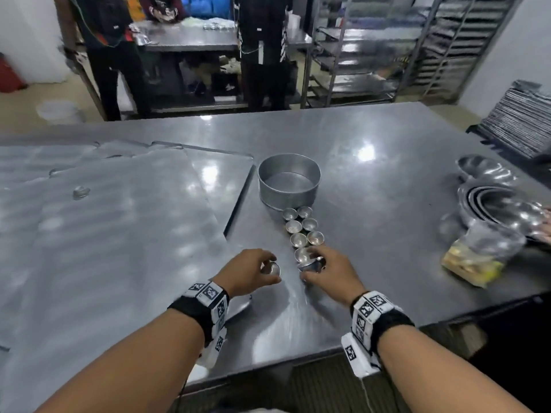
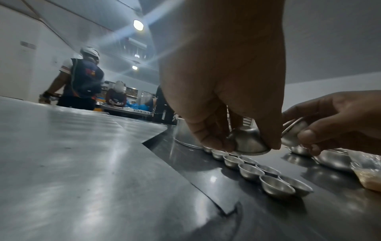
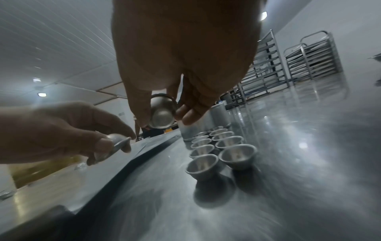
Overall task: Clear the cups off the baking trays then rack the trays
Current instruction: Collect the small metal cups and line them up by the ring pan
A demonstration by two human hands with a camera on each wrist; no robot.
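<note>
Cups (image 1: 302, 231) of dull, brushed metal, small, round-bottomed and flared at the rim, set mouth-up in a double row on the steel table (image 1: 387, 180), running from the round cake tin (image 1: 288, 180) toward the near edge; presumably aligned so to keep them together and clear of the trays. Left hand (image 1: 249, 271) pinching one cup (image 2: 249, 143) by the rim, tilted, just above the tabletop beside the row's near end. Right hand (image 1: 328, 271) gripping another cup (image 3: 161, 114) between thumb and fingers, held over the last pair, probably about to extend the row. Baking trays (image 1: 113, 210), flat, shiny and overlapping, lying to the left; one small object left on them, too blurred to identify. Tray racks (image 3: 309, 57) standing beyond the table, not yet in use.
</note>
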